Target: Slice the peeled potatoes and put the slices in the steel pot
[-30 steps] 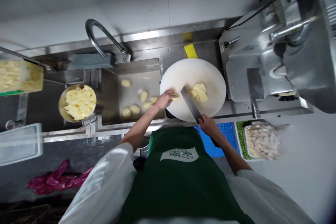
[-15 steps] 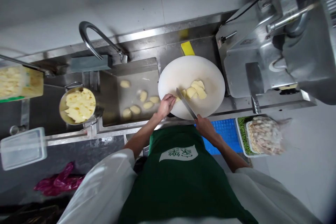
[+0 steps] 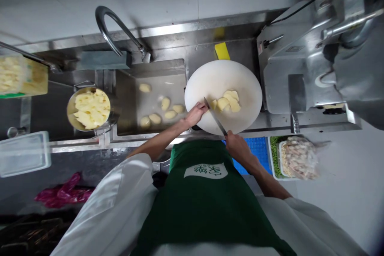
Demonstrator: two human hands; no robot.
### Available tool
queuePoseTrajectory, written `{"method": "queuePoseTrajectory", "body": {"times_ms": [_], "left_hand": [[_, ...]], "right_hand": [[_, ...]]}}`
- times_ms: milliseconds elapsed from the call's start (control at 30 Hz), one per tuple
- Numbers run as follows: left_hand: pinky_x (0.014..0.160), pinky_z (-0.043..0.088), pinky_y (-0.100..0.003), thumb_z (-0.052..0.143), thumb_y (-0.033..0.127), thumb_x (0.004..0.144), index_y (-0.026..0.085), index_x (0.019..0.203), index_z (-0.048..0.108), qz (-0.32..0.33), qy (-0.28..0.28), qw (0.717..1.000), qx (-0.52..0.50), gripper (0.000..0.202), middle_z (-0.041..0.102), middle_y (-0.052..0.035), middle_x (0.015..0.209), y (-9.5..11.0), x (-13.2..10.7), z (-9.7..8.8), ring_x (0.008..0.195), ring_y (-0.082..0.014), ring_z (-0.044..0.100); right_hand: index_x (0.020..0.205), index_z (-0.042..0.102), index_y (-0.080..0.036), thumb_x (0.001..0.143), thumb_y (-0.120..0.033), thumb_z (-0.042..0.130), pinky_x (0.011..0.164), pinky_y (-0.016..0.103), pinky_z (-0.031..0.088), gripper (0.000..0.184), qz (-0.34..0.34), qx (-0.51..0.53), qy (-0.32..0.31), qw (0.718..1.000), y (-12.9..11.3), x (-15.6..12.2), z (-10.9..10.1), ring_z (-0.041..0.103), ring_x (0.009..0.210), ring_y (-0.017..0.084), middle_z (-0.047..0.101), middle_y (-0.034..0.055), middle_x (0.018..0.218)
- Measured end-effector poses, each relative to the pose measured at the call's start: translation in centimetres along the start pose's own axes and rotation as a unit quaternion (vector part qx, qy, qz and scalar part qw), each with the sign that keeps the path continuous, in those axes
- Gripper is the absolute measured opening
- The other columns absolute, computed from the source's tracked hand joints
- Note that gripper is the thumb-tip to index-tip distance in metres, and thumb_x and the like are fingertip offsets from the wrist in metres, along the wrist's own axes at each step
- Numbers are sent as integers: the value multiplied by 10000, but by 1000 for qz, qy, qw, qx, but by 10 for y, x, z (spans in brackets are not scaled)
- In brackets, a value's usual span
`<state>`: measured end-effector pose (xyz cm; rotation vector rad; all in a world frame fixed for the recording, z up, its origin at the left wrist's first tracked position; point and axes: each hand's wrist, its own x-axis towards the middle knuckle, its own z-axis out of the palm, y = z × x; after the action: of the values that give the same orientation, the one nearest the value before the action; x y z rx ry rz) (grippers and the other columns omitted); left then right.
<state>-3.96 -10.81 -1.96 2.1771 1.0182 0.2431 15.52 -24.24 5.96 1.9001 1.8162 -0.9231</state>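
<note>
My right hand (image 3: 237, 146) is wrapped round the handle of a kitchen knife (image 3: 216, 118). Its blade slants up and left across the round white cutting board (image 3: 207, 78). Just left of the blade, my left hand (image 3: 195, 114) has its fingers closed on the board, against a potato piece that they mostly hide. Right of the blade lie several peeled, sliced potato pieces (image 3: 231, 100). Whole peeled potatoes (image 3: 155, 118) sit in the sink (image 3: 129, 96) beside the board.
A metal pot (image 3: 70, 115) heaped with cut potato stands to the left, below a curved faucet (image 3: 111, 34). Behind the board is a yellow sponge (image 3: 222, 51). A cleaver (image 3: 296, 94) lies on the metal machine at right. Low right, a bagged food pack (image 3: 300, 157) rests over greens.
My left hand has shifted right, its fingertips now closer to the blade and covering the potato piece that showed before. The whole view has moved slightly.
</note>
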Motion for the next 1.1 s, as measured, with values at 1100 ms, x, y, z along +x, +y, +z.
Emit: {"method": "queuePoseTrajectory", "body": {"times_ms": [1100], "left_hand": [[864,450,-343,283,294,1004,164,938,588,70,136,988,17,338,543,-70,949,-18,-9,25,930,-182,482]], "right_hand": [[1025,493,-126,974,-272,288,649,270,324,257,11,-8,-18,1000,-10,1,-5,631,831,210,649,133,881]]}}
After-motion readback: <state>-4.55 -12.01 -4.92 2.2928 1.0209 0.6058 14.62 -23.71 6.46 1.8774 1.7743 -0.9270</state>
